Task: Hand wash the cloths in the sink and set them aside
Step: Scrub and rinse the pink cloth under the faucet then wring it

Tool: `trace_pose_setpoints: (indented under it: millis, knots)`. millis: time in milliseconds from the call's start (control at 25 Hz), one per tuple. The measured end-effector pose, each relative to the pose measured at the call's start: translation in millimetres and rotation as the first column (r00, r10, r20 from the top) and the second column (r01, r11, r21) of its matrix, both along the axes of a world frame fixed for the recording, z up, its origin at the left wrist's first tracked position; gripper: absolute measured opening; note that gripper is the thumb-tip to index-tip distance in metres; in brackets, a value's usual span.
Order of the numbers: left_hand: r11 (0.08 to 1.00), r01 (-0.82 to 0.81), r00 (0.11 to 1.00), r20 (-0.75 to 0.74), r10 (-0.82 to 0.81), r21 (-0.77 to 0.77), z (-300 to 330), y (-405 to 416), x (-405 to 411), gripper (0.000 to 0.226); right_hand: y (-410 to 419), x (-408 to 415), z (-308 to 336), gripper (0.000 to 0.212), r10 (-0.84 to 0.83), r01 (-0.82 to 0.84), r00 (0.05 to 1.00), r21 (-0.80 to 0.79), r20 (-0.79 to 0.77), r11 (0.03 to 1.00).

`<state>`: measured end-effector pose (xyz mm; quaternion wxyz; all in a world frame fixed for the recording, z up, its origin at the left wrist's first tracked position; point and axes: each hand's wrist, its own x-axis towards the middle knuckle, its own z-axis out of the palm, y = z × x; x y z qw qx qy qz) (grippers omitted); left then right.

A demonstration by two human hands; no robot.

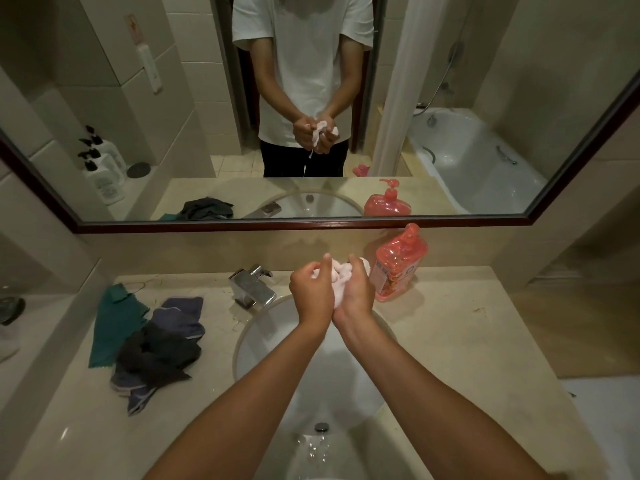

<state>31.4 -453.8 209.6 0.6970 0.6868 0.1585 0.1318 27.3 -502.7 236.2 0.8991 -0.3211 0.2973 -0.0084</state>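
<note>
1. Both forearms reach from the near edge over the sink point(242, 344), wrists close together.
2. Above its far rim, the left hand point(313, 289) and right hand point(356, 289) clench one wadded pink cloth point(337, 275) between them.
3. Just left stands the tap point(251, 285); just right, a red pump bottle point(398, 263).
4. Dark cloths point(156, 355) and a green cloth point(114, 323) lie heaped on the counter point(450, 323), left.
5. Far behind, a mirror point(173, 98) shows the grip.

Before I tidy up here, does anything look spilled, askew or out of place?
Nothing spilled. The dark grey and blue cloths lie in a rumpled heap over a green cloth on the beige counter, left of the white sink.
</note>
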Motion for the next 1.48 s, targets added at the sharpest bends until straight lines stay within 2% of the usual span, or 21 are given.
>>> trace_pose_setpoints:
  millis: [160,320,440,560,680,800,840,920,1000,1040,1080,1120,1200,1240,1320,1360,1480]
  knots:
    - [0.990,-0.048,0.993,-0.116,0.033,-0.133,-12.4,-2.7,5.3,0.044,-1.7,2.2,-14.6,0.028,-0.061,0.048,0.997,-0.241,-0.046,0.969]
    - [0.974,-0.065,0.964,-0.267,0.005,-0.215,-23.1,-2.5,9.7,0.042,-2.5,5.0,-34.3,0.029,-0.072,0.067,0.997,-0.368,0.000,0.927]
    - [0.961,-0.085,0.911,-0.411,-0.031,-0.262,-30.6,-1.2,12.4,0.043,-3.4,6.4,-49.6,0.028,-0.025,0.043,0.999,-0.434,0.048,0.900]
    - [0.940,-0.092,0.868,-0.488,-0.086,-0.329,-32.3,-3.3,9.2,0.035,-9.1,7.4,-63.1,0.031,0.035,0.016,0.995,-0.516,0.089,0.857]
    - [0.905,-0.057,0.875,-0.457,-0.158,-0.421,-32.8,-4.8,4.3,0.024,-18.6,9.3,-63.7,0.029,0.126,-0.046,0.985,-0.534,0.114,0.844]
    - [0.820,0.069,0.837,-0.415,-0.358,-0.569,-29.7,-0.2,3.1,0.049,-25.8,10.5,-61.7,0.034,0.177,-0.131,0.981,-0.404,0.078,0.905]
    - [0.824,0.118,0.811,-0.425,-0.403,-0.555,-28.3,1.5,2.1,0.050,-27.9,11.7,-61.7,0.037,0.182,-0.144,0.981,-0.382,0.063,0.913]
    - [0.877,0.144,0.817,-0.445,-0.367,-0.459,-27.2,3.2,0.1,0.040,-30.5,13.7,-60.7,0.030,0.192,-0.145,0.980,-0.489,0.047,0.860]
    - [0.946,0.073,0.891,-0.406,-0.204,-0.316,-25.8,3.7,-0.1,0.030,-31.4,13.0,-54.5,0.018,0.218,-0.139,0.974,-0.607,0.057,0.783]
    - [0.976,0.032,0.932,-0.346,-0.107,-0.216,-25.9,5.2,0.4,0.029,-32.3,12.7,-49.8,0.020,0.240,-0.173,0.970,-0.594,0.036,0.785]
    - [0.995,0.007,0.966,-0.258,-0.032,-0.097,-26.1,7.4,0.7,0.029,-33.5,11.9,-43.2,0.025,0.278,-0.254,0.960,-0.505,-0.028,0.825]
    - [0.999,-0.003,0.987,-0.162,0.009,0.034,-24.6,9.6,0.4,0.027,-34.8,11.0,-35.3,0.031,0.347,-0.360,0.932,-0.343,-0.101,0.868]
    - [0.961,0.026,0.999,0.031,-0.036,0.274,-20.0,14.1,0.9,0.014,-40.0,12.7,-20.5,0.048,0.500,-0.502,0.857,0.013,-0.128,0.865]
    - [0.933,0.058,0.987,0.117,-0.106,0.355,-17.5,16.1,0.5,0.012,-42.7,14.5,-14.4,0.055,0.523,-0.510,0.845,0.123,-0.112,0.851]
    - [0.888,0.112,0.951,0.211,-0.227,0.446,-16.9,19.1,-1.9,0.034,-40.7,20.7,-5.9,0.064,0.518,-0.486,0.846,0.219,-0.126,0.846]
    - [0.878,0.123,0.942,0.223,-0.250,0.463,-16.6,18.9,-2.8,0.039,-36.8,23.0,-3.2,0.062,0.508,-0.474,0.851,0.224,-0.131,0.852]
    - [0.910,0.088,0.937,0.277,-0.214,0.405,-14.1,11.9,-9.0,0.036,-21.2,23.7,-3.6,0.042,0.444,-0.418,0.886,0.184,-0.132,0.890]
